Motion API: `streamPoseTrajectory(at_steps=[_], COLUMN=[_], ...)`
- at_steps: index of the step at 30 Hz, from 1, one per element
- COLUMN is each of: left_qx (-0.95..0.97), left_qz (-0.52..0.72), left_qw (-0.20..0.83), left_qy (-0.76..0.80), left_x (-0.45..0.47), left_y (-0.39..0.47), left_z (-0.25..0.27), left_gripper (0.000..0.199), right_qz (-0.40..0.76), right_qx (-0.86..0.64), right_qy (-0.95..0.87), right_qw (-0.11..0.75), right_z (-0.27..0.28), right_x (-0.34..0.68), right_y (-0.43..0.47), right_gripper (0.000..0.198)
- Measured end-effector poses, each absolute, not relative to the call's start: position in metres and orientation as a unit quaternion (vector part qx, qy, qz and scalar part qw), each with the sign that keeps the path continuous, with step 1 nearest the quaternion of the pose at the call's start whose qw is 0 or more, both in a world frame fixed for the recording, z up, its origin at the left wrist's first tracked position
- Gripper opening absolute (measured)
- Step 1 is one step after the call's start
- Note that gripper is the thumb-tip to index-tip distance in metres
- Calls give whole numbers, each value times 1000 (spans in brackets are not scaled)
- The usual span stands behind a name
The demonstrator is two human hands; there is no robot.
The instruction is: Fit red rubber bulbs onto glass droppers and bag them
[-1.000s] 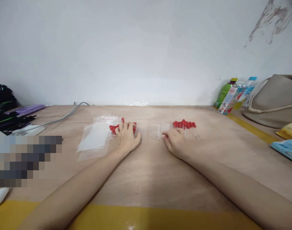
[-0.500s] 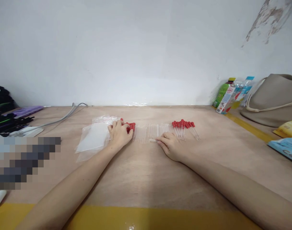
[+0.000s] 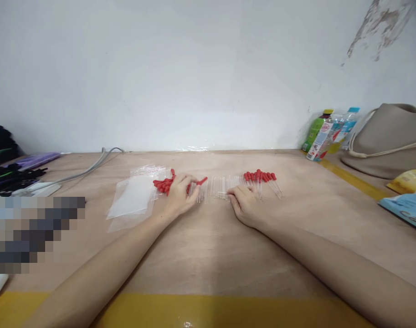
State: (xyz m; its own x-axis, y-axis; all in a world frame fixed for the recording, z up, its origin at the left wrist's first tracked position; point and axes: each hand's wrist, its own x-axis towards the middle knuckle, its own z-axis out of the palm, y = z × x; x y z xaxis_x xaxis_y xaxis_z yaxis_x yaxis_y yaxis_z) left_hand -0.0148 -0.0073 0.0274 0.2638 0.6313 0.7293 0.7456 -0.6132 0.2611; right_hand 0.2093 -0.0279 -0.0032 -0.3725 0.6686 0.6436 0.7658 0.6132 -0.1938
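Note:
My left hand (image 3: 180, 195) pinches a red rubber dropper bulb (image 3: 202, 181) at the fingertips. Behind and left of that hand lies a pile of loose red bulbs (image 3: 162, 185). In my right hand (image 3: 246, 204) is a thin glass dropper tube (image 3: 223, 195), its free end pointing left. A row of bare glass tubes (image 3: 214, 184) lies between the two hands, partly under the fingers. Beyond my right hand, several assembled droppers (image 3: 259, 176) lie fanned out, red bulbs away from me. Clear zip bags (image 3: 134, 193) are stacked left of my left hand.
Bottles (image 3: 319, 136) and a grey-beige bag (image 3: 388, 141) stand at the back right, with yellow and blue packets (image 3: 406, 209) in front. A grey cable (image 3: 88, 169) and dark items (image 3: 9, 171) lie at the left. Yellow tape (image 3: 194, 312) runs along the front edge.
My left hand has left the red pile and moved right, now with a red bulb at its fingertips. My right hand stays near its place, the glass tube slightly higher.

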Motion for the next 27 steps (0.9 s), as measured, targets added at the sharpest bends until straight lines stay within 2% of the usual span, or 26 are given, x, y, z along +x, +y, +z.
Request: streamPoseTrajectory(at_steps=[3, 6, 11, 15, 20, 27], left_qx=[-847, -872, -873, -864, -831, -829], left_qz=[-378, -319, -315, -333, -379, -375], left_qw=[-27, -63, -44, -43, -65, -84], left_qy=[-372, -367, -371, -377, -402, -406], left_x=[-8, -5, -1, 4, 6, 6], left_y=[-18, -25, -26, -23, -21, -21], left_z=[21, 16, 11, 8, 6, 7], left_gripper=[11, 12, 21, 14, 13, 13], right_qz=[-53, -39, -32, -29, -37, -53], right_qx=[-459, -469, -453, -441, -415, -389], right_qy=[-808, -803, -817, -824, -832, -833], right_qw=[367, 365, 355, 354, 367, 390], right_z=[-4, -5, -3, -1, -2, -1], right_x=[214, 218, 217, 216, 217, 216], right_y=[-26, -25, -28, -29, -30, -31], right_gripper=[17, 17, 15, 14, 13, 14])
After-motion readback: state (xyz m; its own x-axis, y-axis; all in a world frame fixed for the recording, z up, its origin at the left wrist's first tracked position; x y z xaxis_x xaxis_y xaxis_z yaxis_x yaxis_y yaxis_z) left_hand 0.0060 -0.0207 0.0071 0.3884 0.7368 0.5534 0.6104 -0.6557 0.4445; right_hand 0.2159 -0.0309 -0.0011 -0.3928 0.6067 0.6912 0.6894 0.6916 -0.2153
